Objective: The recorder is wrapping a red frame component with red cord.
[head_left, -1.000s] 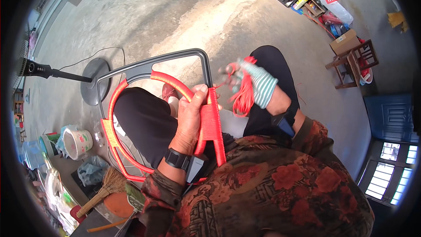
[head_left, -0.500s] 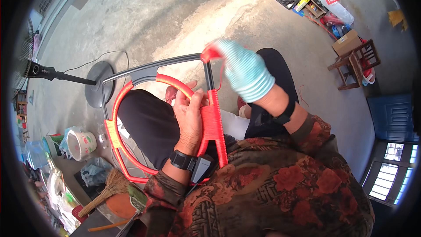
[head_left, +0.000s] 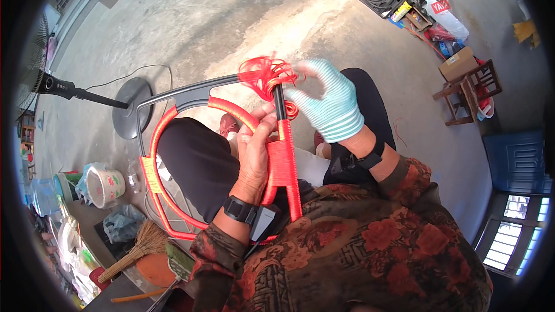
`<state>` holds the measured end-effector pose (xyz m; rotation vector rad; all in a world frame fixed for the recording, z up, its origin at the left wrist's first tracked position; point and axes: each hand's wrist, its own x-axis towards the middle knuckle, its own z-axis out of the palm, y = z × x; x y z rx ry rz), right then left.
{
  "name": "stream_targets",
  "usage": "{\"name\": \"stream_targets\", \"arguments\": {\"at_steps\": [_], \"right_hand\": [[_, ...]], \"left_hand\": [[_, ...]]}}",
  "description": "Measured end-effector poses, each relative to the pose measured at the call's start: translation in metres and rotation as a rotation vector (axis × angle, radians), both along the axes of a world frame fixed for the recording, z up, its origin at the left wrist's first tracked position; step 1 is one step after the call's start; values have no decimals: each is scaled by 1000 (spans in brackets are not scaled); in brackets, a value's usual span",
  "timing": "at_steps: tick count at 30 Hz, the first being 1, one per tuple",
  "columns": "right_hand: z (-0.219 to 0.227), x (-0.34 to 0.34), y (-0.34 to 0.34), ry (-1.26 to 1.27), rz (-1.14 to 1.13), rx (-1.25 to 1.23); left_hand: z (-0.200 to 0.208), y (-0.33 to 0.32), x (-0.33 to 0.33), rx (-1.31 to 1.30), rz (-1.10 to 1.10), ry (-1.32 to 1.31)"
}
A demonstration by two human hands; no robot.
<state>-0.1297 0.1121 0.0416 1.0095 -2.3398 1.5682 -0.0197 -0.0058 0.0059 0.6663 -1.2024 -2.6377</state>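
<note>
A black metal frame [head_left: 179, 91] with a round ring inside rests across my lap, and red cord [head_left: 281, 164] is wound tightly around much of it. My bare left hand [head_left: 254, 153] is closed around the frame beside the wrapped right side bar. Loose red strands [head_left: 267, 75] form a blurred bundle over the bare upper right corner. Just right of that bundle, my right hand [head_left: 332, 101] in a pale blue striped glove has its thumb and fingers apart. A small red loop of cord [head_left: 292, 110] hangs below the gloved thumb. My left fingertips are partly hidden behind the frame.
A standing fan's round base [head_left: 130, 107] is on the concrete floor to the left. A white bucket [head_left: 106, 186], a straw broom [head_left: 141, 248] and bags lie nearer left. At right stand a small wooden chair [head_left: 462, 95] and a cardboard box [head_left: 458, 63].
The red strands, earlier bunched in my gloved hand, are now spread loosely over the frame's corner. My right fingers have parted from them. My left hand keeps its grip.
</note>
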Motion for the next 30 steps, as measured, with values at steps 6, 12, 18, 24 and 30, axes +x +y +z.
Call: {"name": "stream_targets", "arguments": {"at_steps": [6, 12, 18, 24, 30], "right_hand": [[-28, -9, 15, -583, 265, 456], [-39, -27, 23, -809, 156, -191], [0, -41, 54, -1370, 469, -1096], [6, -21, 67, -946, 340, 290], [17, -20, 67, -762, 203, 297]], "left_hand": [[-5, 2, -3, 32, -6, 6], [-8, 3, -2, -11, -81, 13], [-5, 2, 0, 55, -50, -39], [1, 2, -3, 23, -33, -58], [-9, 1, 0, 54, -65, -26]]}}
